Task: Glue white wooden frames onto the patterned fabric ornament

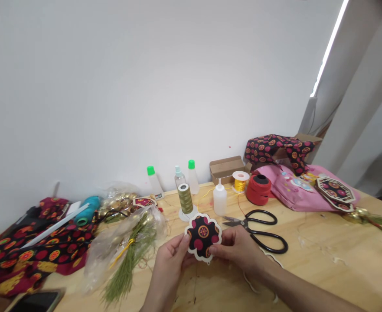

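Note:
Both of my hands hold up a small flower-shaped ornament (203,235) covered in black cloth with pink and orange dots, edged in pale wood. My left hand (169,262) pinches its left edge, fingers closed. On the right edge, my right hand (239,248) grips it with thumb and fingers. The ornament hangs just above the wooden table (324,260), in front of black scissors (261,230) and an olive thread spool (185,199).
A white glue bottle (220,199), yellow cord spool (240,181) and red cord roll (259,189) stand behind. Green-capped bottles (192,175) line the wall. Patterned cloth (24,251) and a plastic bag of green tassels (128,251) lie left. A pink bag (295,188) with another ornament (335,190) lies right.

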Demonstrator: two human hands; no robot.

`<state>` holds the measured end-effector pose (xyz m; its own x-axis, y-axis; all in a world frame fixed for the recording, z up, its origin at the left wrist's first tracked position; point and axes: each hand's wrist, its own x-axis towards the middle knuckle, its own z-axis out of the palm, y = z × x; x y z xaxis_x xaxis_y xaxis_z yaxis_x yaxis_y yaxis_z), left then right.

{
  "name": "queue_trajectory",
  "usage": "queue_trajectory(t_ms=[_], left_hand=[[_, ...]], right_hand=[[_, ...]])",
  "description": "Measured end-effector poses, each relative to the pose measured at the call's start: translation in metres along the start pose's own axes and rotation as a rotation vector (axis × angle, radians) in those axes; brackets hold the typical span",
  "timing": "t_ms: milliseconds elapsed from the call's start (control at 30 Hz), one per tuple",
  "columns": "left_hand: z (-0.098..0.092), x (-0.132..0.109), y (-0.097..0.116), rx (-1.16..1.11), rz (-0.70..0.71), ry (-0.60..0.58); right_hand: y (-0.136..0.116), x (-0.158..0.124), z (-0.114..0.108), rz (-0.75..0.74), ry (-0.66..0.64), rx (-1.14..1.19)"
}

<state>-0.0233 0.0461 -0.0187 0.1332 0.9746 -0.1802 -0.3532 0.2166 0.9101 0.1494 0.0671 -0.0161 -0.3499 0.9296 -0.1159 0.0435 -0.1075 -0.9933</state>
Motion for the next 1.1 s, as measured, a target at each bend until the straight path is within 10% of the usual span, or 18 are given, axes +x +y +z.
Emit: queue_trajectory(t_ms=[600,1100], left_hand=[[0.008,-0.004,0.001,0.189,-0.034,0.012],[0.007,-0.006,-0.003,0.374,0.049,-0.053]], right_hand=[[-0.003,-0.001,0.003,-0.140,-0.052,0.105],[-0.016,-0.009,-0.011,-0.385,0.199,-0.204]])
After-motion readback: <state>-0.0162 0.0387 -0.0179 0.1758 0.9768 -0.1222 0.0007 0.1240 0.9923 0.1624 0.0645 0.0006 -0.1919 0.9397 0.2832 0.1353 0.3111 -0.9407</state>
